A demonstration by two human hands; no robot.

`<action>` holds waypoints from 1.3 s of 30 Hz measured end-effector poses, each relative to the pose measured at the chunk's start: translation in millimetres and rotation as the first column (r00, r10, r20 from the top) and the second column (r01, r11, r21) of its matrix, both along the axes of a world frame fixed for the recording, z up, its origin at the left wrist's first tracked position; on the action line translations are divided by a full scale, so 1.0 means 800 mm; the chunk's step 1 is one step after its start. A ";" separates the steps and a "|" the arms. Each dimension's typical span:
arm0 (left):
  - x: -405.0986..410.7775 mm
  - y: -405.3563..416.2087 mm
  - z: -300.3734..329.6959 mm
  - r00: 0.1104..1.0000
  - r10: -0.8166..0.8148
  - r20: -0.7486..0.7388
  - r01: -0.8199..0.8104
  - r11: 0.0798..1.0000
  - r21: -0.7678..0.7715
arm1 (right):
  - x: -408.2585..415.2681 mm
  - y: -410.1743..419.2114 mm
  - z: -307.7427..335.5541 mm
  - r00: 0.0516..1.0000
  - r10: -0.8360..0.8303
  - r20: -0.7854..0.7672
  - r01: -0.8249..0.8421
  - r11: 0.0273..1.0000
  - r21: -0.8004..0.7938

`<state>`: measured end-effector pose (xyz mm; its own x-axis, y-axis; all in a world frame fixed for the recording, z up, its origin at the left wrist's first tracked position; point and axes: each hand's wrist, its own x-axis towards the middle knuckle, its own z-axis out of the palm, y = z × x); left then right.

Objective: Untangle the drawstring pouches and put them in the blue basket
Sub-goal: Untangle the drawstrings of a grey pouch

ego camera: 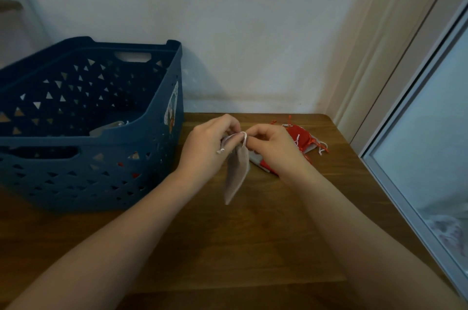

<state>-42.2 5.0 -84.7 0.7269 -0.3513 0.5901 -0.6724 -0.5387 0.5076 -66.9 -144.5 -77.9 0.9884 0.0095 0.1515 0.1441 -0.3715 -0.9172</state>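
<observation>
A beige drawstring pouch [236, 175] hangs above the wooden table between my hands. My left hand [210, 145] pinches its gathered top and white cord [239, 136]. My right hand [271, 147] pinches the same cord from the right. Behind my right hand lies a heap of red and grey pouches [302, 138] with red and white strings, partly hidden by the hand. The blue basket [157, 147] stands at the left, with a pale pouch [106, 128] visible inside and bits of red showing through its holes.
The wooden table [253, 233] ends at a white wall behind. A window frame [395, 183] runs along the table's right edge. The basket's right wall stands just left of my left hand.
</observation>
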 end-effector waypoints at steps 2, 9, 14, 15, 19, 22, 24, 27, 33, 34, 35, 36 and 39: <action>0.004 0.001 0.001 1.000 -0.015 -0.018 0.016 0.998 0.068 | 0.003 -0.004 0.002 0.997 -0.019 0.071 0.030 0.988 -0.149; 0.013 0.002 0.002 0.991 -0.008 -0.132 0.037 0.976 0.214 | 0.016 -0.014 0.003 0.975 -0.074 -0.210 0.087 0.995 0.057; 0.011 0.007 -0.001 0.977 0.101 -0.188 -0.040 0.951 0.307 | 0.019 -0.020 0.001 0.954 0.074 -0.289 0.139 0.748 0.649; 0.013 0.010 -0.003 0.965 0.159 -0.210 -0.081 0.938 0.336 | 0.018 -0.025 0.000 0.943 0.117 -0.312 0.174 0.625 0.761; 0.015 0.013 -0.006 0.923 0.173 -0.344 -0.081 0.961 0.265 | 0.014 -0.037 -0.022 0.904 0.163 -0.396 0.312 0.381 0.870; 0.009 0.003 -0.005 0.873 0.052 -0.485 -0.020 0.997 0.069 | 0.018 -0.030 -0.026 0.928 0.084 -0.364 0.335 0.243 0.910; 0.008 0.000 -0.003 0.830 0.006 -0.557 -0.029 0.999 -0.032 | 0.024 -0.026 -0.020 0.948 0.049 -0.313 0.299 0.191 0.935; 0.010 0.000 -0.002 0.760 -0.092 -0.644 -0.058 0.976 -0.209 | 0.027 -0.024 -0.016 0.950 -0.008 -0.312 0.297 0.339 0.893; 0.010 -0.003 -0.001 0.718 -0.186 -0.670 -0.077 0.936 -0.342 | 0.011 -0.005 -0.019 0.969 -0.067 -0.238 0.189 0.819 0.541; 0.009 -0.003 -0.001 0.719 -0.202 -0.665 -0.061 0.934 -0.351 | 0.006 -0.001 -0.017 0.977 -0.077 -0.199 0.153 0.902 0.404; 0.008 -0.004 -0.001 0.727 -0.216 -0.652 -0.045 0.932 -0.358 | 0.003 0.002 -0.014 0.987 -0.067 -0.146 0.105 0.956 0.274; 0.007 -0.005 0.000 0.738 -0.222 -0.637 -0.034 0.931 -0.364 | -0.001 0.005 -0.011 0.995 -0.024 -0.095 0.040 0.985 0.169; 0.005 -0.006 0.004 0.780 -0.189 -0.597 -0.059 0.927 -0.371 | -0.005 0.008 -0.009 0.997 0.081 -0.011 -0.081 0.996 0.048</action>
<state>-37.9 0.1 -81.7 0.9554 -0.2714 0.1162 -0.1760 -0.2075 0.9623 -70.8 -137.8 -84.8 0.9866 0.0826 0.1411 0.1601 -0.3148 -0.9356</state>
